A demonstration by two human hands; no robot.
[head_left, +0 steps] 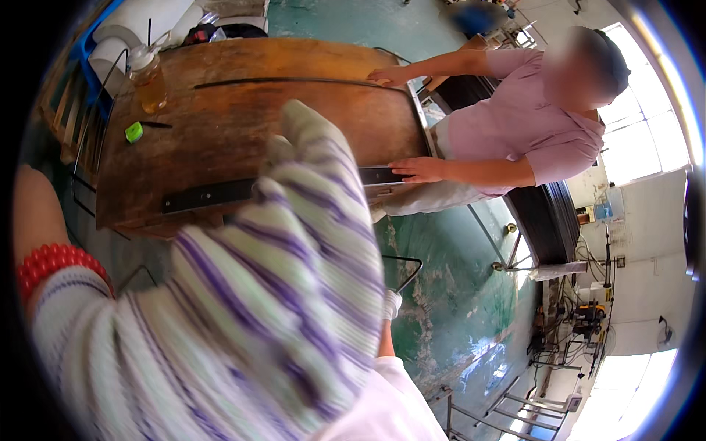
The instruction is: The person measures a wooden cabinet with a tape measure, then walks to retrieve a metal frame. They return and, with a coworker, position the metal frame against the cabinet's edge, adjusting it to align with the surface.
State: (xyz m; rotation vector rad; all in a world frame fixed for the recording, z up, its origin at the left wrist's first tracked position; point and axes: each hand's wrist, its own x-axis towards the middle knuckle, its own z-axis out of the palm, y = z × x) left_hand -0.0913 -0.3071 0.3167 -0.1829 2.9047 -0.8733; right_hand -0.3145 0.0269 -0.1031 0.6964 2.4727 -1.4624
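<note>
Nearest, left hand (272,294): raised close to the lens in a white knit glove with purple stripes, blurred, fingers stretched out and spread, clasping nothing; a red bead bracelet (55,264) sits at the wrist.
Right hand (391,303): only a scrap of white glove shows past the left hand's edge, over the green floor; whether it is open or closed I cannot tell.
Held item: none seen in either hand; nearest thing to the left hand's fingertips is a long flat black metal strip (213,195).
Strip position: lies along the near edge of the worn brown wooden table (243,117); its middle is hidden behind the glove, its right end reaches the right near corner.
Other person (529,125): stands off the table's right edge in a pale pink short-sleeved shirt; one bare hand (418,169) rests on the strip's right end, the other bare hand (388,75) lies flat near the far right corner.
Thin dark wire rod (294,81): runs across the table's far half, ending by that second hand.
Left edge of table: small green cap (134,132), just beside a short dark stick.
Far left corner: clear plastic bottle of amber liquid (149,81), upright.
Floor (448,294): green paint, worn in patches, right of the table.
</note>
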